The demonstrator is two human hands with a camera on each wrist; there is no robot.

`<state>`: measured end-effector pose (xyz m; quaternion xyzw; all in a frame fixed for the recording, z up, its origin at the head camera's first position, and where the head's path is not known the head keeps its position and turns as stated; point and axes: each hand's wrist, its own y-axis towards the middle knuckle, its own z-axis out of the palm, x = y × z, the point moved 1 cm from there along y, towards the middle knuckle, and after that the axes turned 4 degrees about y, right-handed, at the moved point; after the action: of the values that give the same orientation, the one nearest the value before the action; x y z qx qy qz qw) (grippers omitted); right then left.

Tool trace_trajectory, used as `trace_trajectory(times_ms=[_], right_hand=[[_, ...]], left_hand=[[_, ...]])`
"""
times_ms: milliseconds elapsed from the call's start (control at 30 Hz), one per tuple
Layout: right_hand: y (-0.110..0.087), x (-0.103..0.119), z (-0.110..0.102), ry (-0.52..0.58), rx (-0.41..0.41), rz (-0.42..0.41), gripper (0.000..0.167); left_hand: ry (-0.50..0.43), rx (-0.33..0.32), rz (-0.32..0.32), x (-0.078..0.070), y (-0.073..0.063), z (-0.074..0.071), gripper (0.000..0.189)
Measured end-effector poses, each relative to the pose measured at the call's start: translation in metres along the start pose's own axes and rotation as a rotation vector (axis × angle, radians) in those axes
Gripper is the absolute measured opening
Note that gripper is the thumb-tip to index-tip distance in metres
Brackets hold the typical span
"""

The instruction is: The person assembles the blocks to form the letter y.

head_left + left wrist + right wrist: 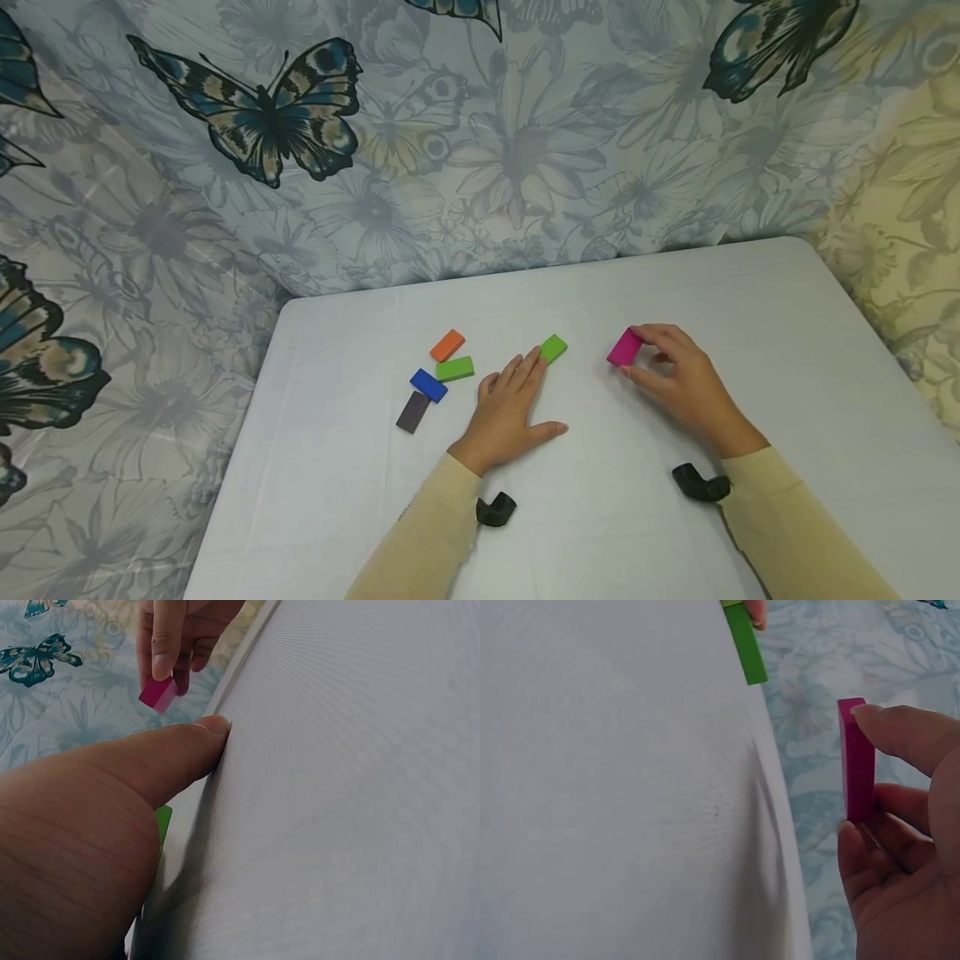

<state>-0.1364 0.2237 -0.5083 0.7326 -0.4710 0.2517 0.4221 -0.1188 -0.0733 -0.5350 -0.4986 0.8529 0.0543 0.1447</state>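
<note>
A magenta block is pinched by its two ends between the thumb and fingers of my right hand. In the right wrist view the same magenta block stands lengthwise between thumb and fingertip, apart from the tabletop. My left hand rests on the table with fingers straight and thumb spread. Its fingertips touch the near end of a green block, covering part of it. In the left wrist view, the left thumb hides most of that green block.
Left of my left hand lie an orange block, a second green block, a blue block and a dark grey block, close together. The white table ends at a wall covering with flowers and butterflies.
</note>
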Motion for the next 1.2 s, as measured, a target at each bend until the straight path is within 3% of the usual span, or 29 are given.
trace_trajectory(times_ms=[967, 1200], right_hand=[[0.039, 0.008, 0.013, 0.052, 0.002, -0.001, 0.056], [0.048, 0.009, 0.021, 0.020, 0.018, 0.025, 0.057]], left_hand=[[-0.006, -0.002, 0.001, 0.001, 0.002, 0.001, 0.106], [-0.012, -0.001, 0.007, 0.002, 0.002, 0.001, 0.106]])
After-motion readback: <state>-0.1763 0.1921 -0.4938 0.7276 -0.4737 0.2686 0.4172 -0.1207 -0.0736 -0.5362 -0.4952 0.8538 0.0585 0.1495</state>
